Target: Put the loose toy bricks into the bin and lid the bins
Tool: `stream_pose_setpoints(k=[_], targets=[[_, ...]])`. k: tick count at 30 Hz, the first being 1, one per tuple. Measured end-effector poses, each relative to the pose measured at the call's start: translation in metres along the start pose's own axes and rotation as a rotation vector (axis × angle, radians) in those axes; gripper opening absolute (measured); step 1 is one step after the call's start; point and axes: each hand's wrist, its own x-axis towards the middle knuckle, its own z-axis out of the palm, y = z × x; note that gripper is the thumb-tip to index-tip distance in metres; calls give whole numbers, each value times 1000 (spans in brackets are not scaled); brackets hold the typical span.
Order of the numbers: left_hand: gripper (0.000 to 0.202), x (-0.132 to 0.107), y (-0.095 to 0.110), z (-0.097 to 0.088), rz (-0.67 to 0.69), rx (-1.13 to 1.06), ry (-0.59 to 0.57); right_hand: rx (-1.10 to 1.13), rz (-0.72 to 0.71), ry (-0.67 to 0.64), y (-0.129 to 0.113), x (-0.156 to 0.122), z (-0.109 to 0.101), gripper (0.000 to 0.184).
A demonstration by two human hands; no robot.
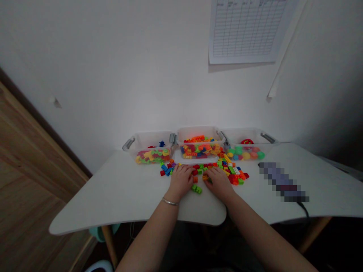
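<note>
From the head view, the left hand [180,180] and the right hand [219,183] sit close together but apart, both pressed down among loose plastic building bricks [224,170] on the white bench [85,211]. Their fingers curl over the pile, and neither hand is clearly clamped on a piece; whether either one holds a brick cannot be told from here. A green brick [196,189] lies just below and between the hands, nearer the person, and the rest of the bricks spread out beyond and to both sides of them.

Just beyond the hands stand three clear plastic bins with grey handles. The left-hand bin [150,139] holds yellow, green and red pieces, the middle bin [198,133] a heap of mostly orange bricks, and the right-hand bin [244,135] coloured balls [245,155]. So plenty is in the bins already — but a good scatter of bricks remains out on the bench around both hands.
</note>
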Motion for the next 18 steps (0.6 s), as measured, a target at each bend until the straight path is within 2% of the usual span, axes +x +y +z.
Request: stream_pose_setpoints(k=[4, 8, 13, 18], targets=[[31, 0, -1, 1, 5, 4, -3, 119, 98, 88, 4, 2, 3, 11], [30, 0, 0, -1, 7, 16, -1, 249, 226, 242, 12, 11, -1, 14], [29, 0, -1, 0, 18, 31, 3, 399, 340, 500, 24, 35, -23, 22], [29, -1, -2, 2, 18, 22, 8, 465, 356, 610, 34, 73, -42, 26]])
